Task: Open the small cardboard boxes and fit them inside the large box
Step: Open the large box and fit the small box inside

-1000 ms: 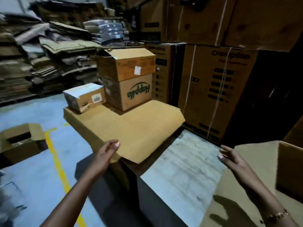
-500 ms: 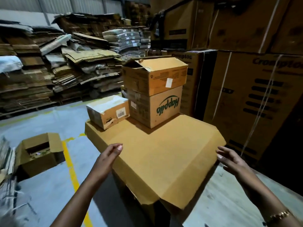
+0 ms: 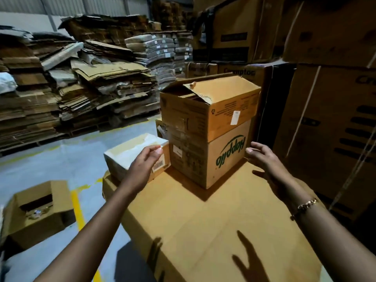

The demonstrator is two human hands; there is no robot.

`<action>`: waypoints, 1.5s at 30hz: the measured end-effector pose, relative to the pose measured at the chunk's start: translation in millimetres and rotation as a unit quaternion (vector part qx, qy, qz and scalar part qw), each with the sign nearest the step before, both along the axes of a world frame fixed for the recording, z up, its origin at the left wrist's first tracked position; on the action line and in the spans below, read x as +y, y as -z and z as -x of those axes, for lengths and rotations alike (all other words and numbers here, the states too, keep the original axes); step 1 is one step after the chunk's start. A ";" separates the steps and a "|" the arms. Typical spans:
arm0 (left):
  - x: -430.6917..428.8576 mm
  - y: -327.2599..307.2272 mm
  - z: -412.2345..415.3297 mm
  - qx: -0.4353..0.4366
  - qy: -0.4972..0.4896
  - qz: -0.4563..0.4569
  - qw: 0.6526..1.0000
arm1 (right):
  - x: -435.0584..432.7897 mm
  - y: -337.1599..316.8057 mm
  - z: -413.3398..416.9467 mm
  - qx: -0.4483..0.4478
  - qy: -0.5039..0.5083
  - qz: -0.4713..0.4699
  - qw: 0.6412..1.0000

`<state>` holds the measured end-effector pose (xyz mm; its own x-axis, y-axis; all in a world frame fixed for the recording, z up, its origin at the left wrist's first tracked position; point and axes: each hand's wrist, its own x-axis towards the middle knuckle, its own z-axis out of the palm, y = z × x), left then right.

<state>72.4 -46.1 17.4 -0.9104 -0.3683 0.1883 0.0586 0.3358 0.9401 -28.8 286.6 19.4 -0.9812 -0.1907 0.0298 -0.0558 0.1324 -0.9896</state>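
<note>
Two small boxes sit stacked at the far side of the large box [image 3: 203,220], the top box [image 3: 211,106] with flaps loose above the Happilo box [image 3: 211,157]. The white-topped box [image 3: 134,155] lies left of them. The left hand [image 3: 142,165] and right hand [image 3: 266,161] hover open, grip empty.

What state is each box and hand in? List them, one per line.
Top box: flaps partly open, stacked on Happilo box.
Happilo box: closed, upside down.
Small white-topped box: closed.
Floor box: open.
Left hand: open, at small box.
Right hand: open, empty.
</note>
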 end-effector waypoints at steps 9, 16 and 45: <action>-119.2 -48.5 220.1 0.054 0.012 -0.072 0.996 | -105.8 -36.2 109.2 -0.037 0.093 0.041 0.994; -178.0 -85.1 371.3 -0.039 0.093 -0.126 0.987 | -166.9 -67.7 181.7 -0.099 0.176 0.042 0.978; -3.1 -51.4 258.2 -0.113 0.371 -0.200 0.900 | -25.5 -69.0 1.7 -0.009 0.341 0.141 0.930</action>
<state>-185.8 -49.3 68.7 -0.9323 0.3591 -0.0444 -0.0800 -0.0848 0.9932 -30.5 261.1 88.4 -0.8722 0.4882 -0.0324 -0.0378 -0.1332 -0.9904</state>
